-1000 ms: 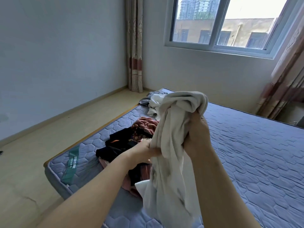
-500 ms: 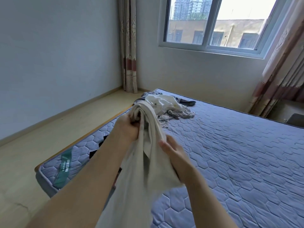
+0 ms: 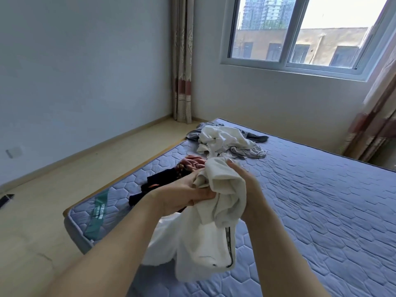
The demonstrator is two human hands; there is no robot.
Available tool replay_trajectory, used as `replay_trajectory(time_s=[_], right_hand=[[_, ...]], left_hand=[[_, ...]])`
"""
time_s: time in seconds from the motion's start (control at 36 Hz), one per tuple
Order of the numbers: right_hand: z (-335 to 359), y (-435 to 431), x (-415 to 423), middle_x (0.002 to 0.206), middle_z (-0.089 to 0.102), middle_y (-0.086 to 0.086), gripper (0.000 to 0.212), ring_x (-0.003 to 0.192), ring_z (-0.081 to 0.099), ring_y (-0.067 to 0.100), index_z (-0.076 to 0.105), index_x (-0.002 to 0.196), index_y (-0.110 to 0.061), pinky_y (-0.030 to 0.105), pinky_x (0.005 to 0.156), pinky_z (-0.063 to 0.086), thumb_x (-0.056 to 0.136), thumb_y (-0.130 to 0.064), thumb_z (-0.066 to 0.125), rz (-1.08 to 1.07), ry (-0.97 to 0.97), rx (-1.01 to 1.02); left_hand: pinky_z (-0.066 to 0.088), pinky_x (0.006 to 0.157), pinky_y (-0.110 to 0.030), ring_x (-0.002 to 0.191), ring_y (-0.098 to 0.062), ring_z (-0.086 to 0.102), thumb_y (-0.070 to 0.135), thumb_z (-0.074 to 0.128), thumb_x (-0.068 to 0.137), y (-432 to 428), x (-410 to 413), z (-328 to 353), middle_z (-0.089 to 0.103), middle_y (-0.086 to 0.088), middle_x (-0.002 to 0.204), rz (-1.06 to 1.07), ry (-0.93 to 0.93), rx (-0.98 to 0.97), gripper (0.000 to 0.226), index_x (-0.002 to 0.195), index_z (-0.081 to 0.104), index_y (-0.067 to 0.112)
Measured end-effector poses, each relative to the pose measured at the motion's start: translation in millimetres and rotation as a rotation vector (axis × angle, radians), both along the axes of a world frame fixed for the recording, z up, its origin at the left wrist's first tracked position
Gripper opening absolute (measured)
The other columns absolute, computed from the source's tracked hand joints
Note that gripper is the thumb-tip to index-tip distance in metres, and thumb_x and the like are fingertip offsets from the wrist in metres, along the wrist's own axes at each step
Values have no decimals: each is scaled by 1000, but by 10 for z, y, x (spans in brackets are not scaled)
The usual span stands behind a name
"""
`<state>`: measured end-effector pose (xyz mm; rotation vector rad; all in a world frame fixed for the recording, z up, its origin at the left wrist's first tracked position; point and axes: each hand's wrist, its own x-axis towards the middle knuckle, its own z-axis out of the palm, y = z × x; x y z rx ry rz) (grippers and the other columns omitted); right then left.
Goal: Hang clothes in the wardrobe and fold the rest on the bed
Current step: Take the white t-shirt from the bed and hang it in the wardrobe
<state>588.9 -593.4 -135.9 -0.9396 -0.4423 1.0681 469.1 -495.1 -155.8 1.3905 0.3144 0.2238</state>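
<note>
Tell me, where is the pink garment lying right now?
In the head view, the pink garment lies crumpled on the mattress near its left edge, between the black clothes and the white pile, just beyond the left hand.

- A single head-worn wide-angle view, looking forward and down along the person's arms.
- It faces across the bed (image 3: 321,211) toward the window (image 3: 295,33) wall and room corner.
- The white garment (image 3: 214,243) is close to the lens, low centre.
</note>
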Motion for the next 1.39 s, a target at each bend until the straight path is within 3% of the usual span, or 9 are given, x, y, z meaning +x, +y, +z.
replay_trajectory(time_s=[0.11,0.25,0.42,0.75,0.86,1.0,1.08,1.17,1.39], right_hand=[[-91,31,-67,94,59,17,47,89,55,28,56,116,1,34,72,48,81,-30,58,-18,55,-10],[18,-48,-33,89,63,5,36,79,58,19,60,102,-17,35,74,46,76,-42,53,21,38,51],[-95,-96,-52,109,68,2,57,97,65,14,54,119,-31,35,85,52,67,-32,77,39,-465,-114],[-222,-93,-57,79,58,7,15,74,50,19,70,71,-15,28,64,41,83,-9,65,-240,-519,-103],[-248,-86,-35,90,68,5,40,76,59,15,75,66,-30,20,62,48,78,4,57,-295,-490,-109],[-310,-64,-77,63,67,-13,47,60,57,4,72,72,-24,16,56,46,81,14,47,-215,-491,-120],[-337,-21,-126,65,69,-16,58,61,58,3,72,61,-33,17,57,44,78,15,45,-182,-614,-164],[-350,-24,-174,57,65,-20,49,52,56,-7,68,65,-27,9,50,42,78,15,48,-121,-649,-202],[-430,123,-131,54,48,-7,18,40,39,-1,59,69,-18,9,41,27,75,-8,73,-158,-761,-339]], left_hand=[[55,64,-25,78,-19,61,3,59,89,-18,29,-88,65,-7,89,270,57,71,18,103,62,13],[54,59,-29,70,-16,59,-6,41,93,-30,106,-116,64,-4,77,474,21,-148,29,93,61,14],[42,58,-21,53,-8,45,-6,41,91,-26,235,-29,48,-3,65,491,-222,-479,22,84,52,11],[55,48,-21,61,-11,55,0,44,94,13,174,121,58,-3,69,798,-272,-628,21,81,56,12],[49,53,-23,63,-13,56,-2,41,93,30,82,86,57,-1,74,954,-117,-224,26,87,56,20],[32,109,-35,136,-23,26,11,55,74,77,-61,-143,23,1,148,658,258,813,62,125,45,44],[18,116,-35,142,-9,11,24,60,63,8,-84,-144,10,12,154,305,230,825,77,119,26,65],[37,104,-19,125,3,42,23,73,62,-44,-22,-164,48,16,135,88,144,674,75,119,40,59],[36,56,-10,63,-2,50,11,60,82,119,21,-204,58,7,70,364,302,834,12,82,61,24]])
